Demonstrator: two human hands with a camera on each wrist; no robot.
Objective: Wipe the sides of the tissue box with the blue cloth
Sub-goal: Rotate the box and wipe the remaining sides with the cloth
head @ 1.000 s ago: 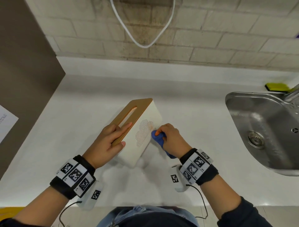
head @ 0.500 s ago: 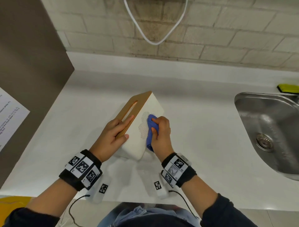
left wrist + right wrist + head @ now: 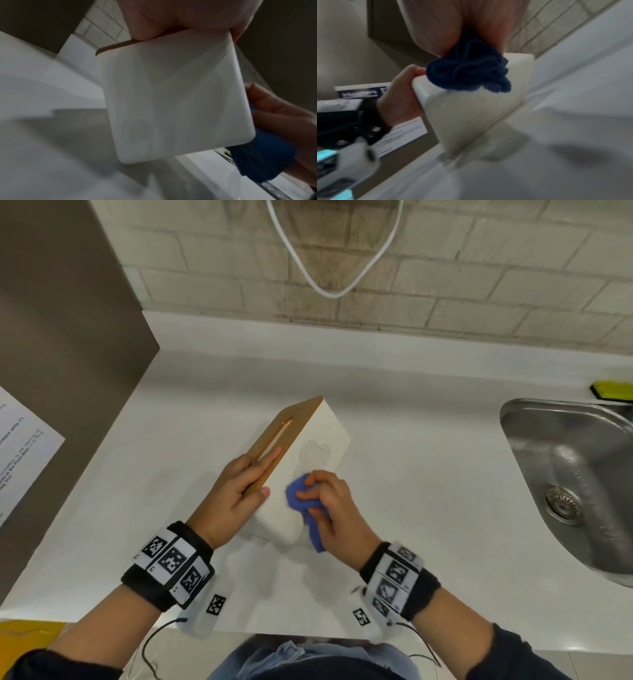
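I see the tissue box, white with a wooden slotted lid, tipped over on one lower edge on the white countertop, its lid facing left and its dotted side panel facing up toward me. My left hand grips the near end of the box, fingers laid across the lid and the thumb curled onto the white side. My right hand is closed around the bunched blue cloth, pressing it against that dotted side near its near corner; a tail of cloth hangs down toward the counter. In the right wrist view the cloth sits crumpled right on the box's edge. To the right lies a steel sink, with a yellow sponge behind it; a printed sheet hangs on the brown panel to the left.
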